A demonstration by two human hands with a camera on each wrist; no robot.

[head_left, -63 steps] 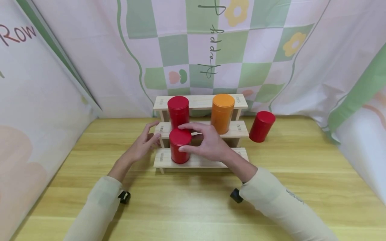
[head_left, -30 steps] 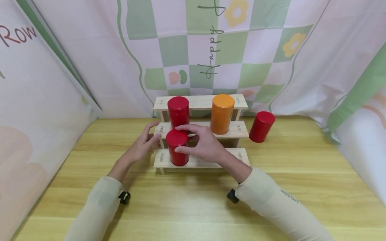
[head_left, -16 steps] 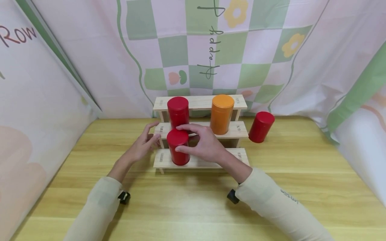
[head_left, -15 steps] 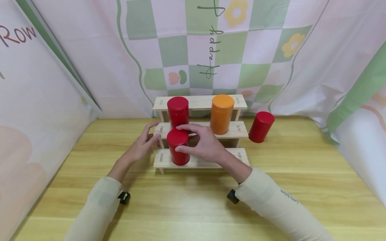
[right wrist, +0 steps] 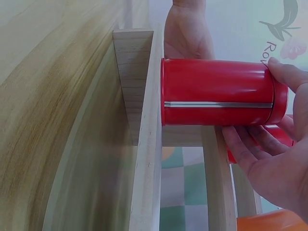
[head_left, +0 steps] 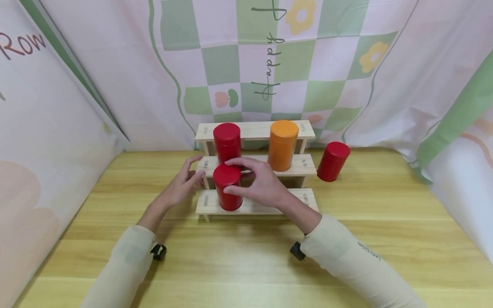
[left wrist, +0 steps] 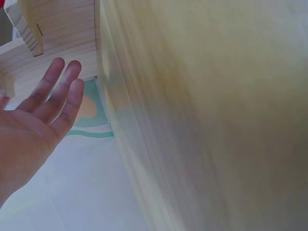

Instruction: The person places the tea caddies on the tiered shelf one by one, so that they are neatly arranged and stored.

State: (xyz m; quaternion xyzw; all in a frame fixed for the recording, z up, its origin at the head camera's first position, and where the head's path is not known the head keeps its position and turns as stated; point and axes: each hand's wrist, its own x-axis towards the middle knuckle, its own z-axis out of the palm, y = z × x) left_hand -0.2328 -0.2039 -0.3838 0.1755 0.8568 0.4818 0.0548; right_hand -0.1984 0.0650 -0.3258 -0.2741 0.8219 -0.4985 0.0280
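Observation:
A red lidded canister stands upright on the lowest step of a three-step wooden rack, toward its left end. My right hand grips it near the lid, thumb on the front and fingers behind. In the right wrist view the red canister shows a silvery seam, its base at the step board. My left hand is at the rack's left end, fingers extended around the middle step's edge. The left wrist view shows that hand with loosely spread fingers, holding nothing.
Behind the held canister, another red canister stands on the middle step. An orange canister is at that step's right. A third red canister stands on the wooden table right of the rack. A patterned curtain hangs behind.
Over the first second my right hand shifted the gripped red canister slightly left and toward the front of the lowest step. Since then it has hardly moved. The left hand stays in place.

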